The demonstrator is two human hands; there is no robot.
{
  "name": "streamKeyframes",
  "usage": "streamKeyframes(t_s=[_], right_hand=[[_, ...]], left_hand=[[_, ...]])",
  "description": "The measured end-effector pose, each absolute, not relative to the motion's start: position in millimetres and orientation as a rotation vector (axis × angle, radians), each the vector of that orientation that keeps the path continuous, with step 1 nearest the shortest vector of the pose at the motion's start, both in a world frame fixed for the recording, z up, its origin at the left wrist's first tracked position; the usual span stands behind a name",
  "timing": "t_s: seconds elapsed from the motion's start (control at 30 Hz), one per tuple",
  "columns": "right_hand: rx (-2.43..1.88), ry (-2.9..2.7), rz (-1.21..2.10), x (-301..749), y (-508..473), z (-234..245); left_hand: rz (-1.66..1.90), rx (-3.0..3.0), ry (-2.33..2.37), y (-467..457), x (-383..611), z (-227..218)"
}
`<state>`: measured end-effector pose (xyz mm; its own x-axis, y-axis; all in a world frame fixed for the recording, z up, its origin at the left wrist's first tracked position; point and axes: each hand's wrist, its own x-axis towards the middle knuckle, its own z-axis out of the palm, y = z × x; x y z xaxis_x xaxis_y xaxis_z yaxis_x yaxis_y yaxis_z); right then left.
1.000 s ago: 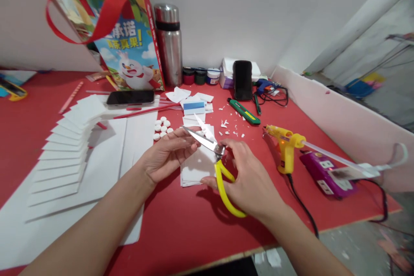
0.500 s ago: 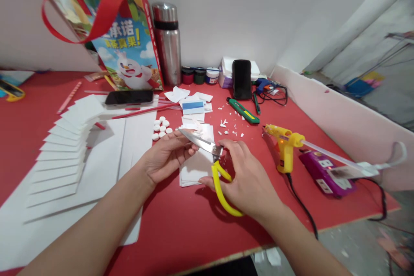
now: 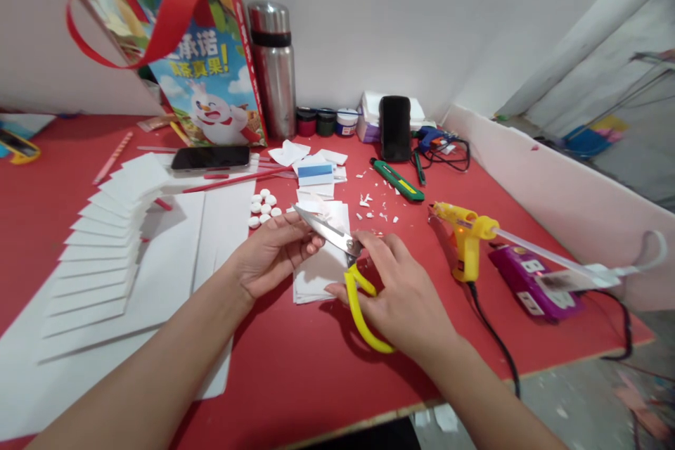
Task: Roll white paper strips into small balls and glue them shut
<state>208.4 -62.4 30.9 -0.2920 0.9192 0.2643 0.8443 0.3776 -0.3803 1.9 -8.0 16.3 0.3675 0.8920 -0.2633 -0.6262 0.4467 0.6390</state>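
My right hand [image 3: 403, 292] grips yellow-handled scissors [image 3: 354, 280], fingers through the loops, blades closed and pointing up-left. My left hand [image 3: 271, 253] is curled with its fingertips pinched at the blades; whatever small white piece it holds is hidden behind the blades. Both hands hover over a small stack of white foam sheets [image 3: 319, 274] lying on the red table [image 3: 295, 373]. Tiny white offcuts [image 3: 372, 207] are scattered just beyond the scissors.
A fan of white strips [image 3: 103, 239] lies on white sheets at left. Small white discs [image 3: 264, 209], a phone [image 3: 211, 157], a steel flask [image 3: 273, 70] and a gift bag [image 3: 195, 49] stand behind. A yellow glue gun [image 3: 467, 239], purple power strip [image 3: 530, 281] and green cutter [image 3: 396, 181] sit right.
The scissor blades were open around a white sliver; they have closed, and the sliver no longer sticks up above them. Both hands stayed in place.
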Motion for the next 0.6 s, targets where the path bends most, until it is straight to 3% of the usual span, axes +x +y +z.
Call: streamKeyframes(t_s=[0.33,0.6], right_hand=[[-1.430,-2.188,0.108,212,-64,19],[-1.544,-1.702,0.783,222,-62,31]], left_hand=[[0.978,0.495,0.640,-6,1,13],[0.964,0.432,0.697,-7,2,20]])
